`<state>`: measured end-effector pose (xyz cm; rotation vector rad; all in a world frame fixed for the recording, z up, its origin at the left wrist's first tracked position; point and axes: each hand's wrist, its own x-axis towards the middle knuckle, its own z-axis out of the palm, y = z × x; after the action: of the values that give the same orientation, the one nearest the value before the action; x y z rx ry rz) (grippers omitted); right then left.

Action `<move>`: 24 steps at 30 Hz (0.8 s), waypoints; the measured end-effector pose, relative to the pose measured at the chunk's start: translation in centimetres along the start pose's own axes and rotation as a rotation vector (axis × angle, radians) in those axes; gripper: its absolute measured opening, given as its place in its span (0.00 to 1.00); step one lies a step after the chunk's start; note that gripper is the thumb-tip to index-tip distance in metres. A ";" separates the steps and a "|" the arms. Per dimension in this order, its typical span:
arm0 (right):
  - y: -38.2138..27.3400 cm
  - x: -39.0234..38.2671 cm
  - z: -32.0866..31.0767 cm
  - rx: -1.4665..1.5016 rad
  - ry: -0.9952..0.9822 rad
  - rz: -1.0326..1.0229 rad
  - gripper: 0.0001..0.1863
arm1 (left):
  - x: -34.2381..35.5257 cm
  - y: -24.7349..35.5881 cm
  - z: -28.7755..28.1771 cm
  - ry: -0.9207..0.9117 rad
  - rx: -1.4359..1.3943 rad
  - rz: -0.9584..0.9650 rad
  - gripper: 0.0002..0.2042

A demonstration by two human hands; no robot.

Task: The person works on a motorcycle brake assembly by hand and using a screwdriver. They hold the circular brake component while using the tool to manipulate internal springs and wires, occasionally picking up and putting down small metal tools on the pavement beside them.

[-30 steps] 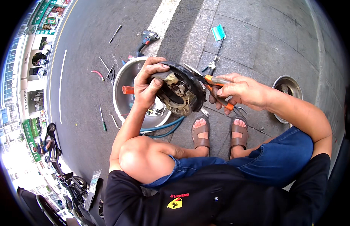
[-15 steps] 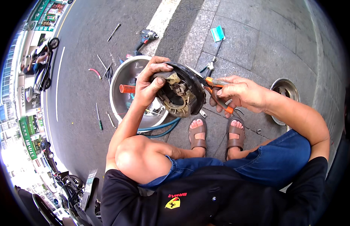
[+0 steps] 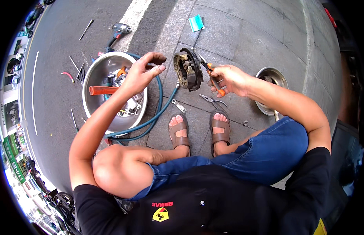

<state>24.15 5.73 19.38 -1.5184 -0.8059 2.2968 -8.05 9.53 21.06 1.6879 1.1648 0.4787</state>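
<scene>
My right hand (image 3: 229, 80) grips pliers (image 3: 216, 82) with orange-and-black handles. Their jaws point up and left, beside the dark rim of a round brake-plate-like part (image 3: 186, 70). This part has a black outer rim, a tan inner ring and a dark central opening. Whether the jaws pinch the rim or the part rests on something is unclear. To its left, my left hand (image 3: 144, 72) is off the part, with thumb and fingers apart and nothing between them. The fingertips look blackened.
A steel basin (image 3: 88, 70) of tools stands left, an orange tube (image 3: 103, 90) across it. A blue hose (image 3: 160, 105) curls alongside. Long-nosed pliers (image 3: 209, 98) and a wrench (image 3: 178, 106) lie near my sandals. A power driver (image 3: 121, 30) lies beyond; a steel pot (image 3: 284, 80) sits right.
My left hand has let go of the round part and moved left with its fingers apart. My right hand still has the pliers beside the rim. The whole view has swung to the right.
</scene>
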 end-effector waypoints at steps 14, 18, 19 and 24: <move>19.0 2.6 -0.3 0.519 0.214 -0.104 0.14 | 0.1 -5.9 21.7 0.123 -0.248 -0.283 0.34; 19.3 2.8 -0.6 0.577 0.177 -0.097 0.15 | 1.1 -6.2 22.1 0.110 -0.155 -0.257 0.33; 19.4 2.7 -1.2 0.611 0.166 -0.101 0.15 | 1.0 -6.0 22.3 0.078 -0.166 -0.266 0.34; 19.4 2.1 -1.0 0.509 0.126 -0.026 0.18 | -1.2 -6.6 22.1 0.063 -0.245 -0.320 0.38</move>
<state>25.66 -8.57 6.20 -1.3809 -0.1805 2.1381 4.91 -2.23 5.94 1.2571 1.3360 0.4546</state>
